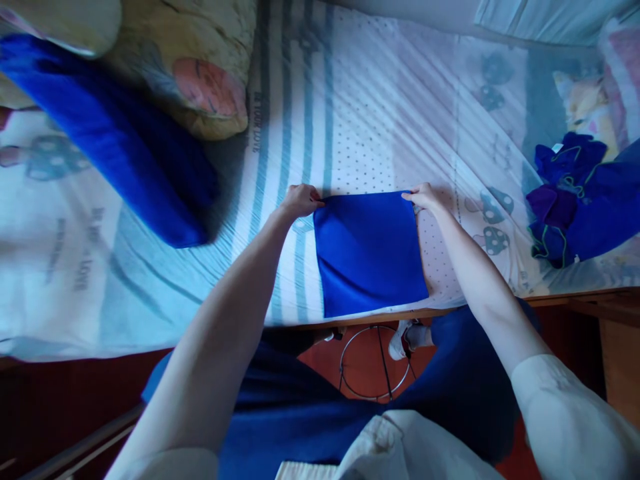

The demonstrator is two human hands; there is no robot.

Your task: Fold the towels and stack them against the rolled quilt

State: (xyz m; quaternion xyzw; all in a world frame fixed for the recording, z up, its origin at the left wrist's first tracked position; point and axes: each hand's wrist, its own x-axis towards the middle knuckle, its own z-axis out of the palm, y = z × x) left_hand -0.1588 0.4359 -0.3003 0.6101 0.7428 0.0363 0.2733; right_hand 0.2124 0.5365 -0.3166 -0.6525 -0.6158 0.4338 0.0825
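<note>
A blue square cloth (371, 257) lies spread on the patterned bed sheet (360, 160), close to the bed's front edge. Its far left corner is pinched by my left hand (302, 200). At the far right corner, my right hand (423, 197) pinches the cloth between thumb and fingers. The cloth is mostly flat, with soft creases toward its near left part. Both forearms reach in from below, one on each side of it.
Folded blue fabric (120, 147) lies at the left beside a yellow pillow (200, 73). Crumpled blue pieces with green cords (575, 200) are heaped at the right. Below the bed edge are a round metal ring (345, 380) and a white shoe (399, 341).
</note>
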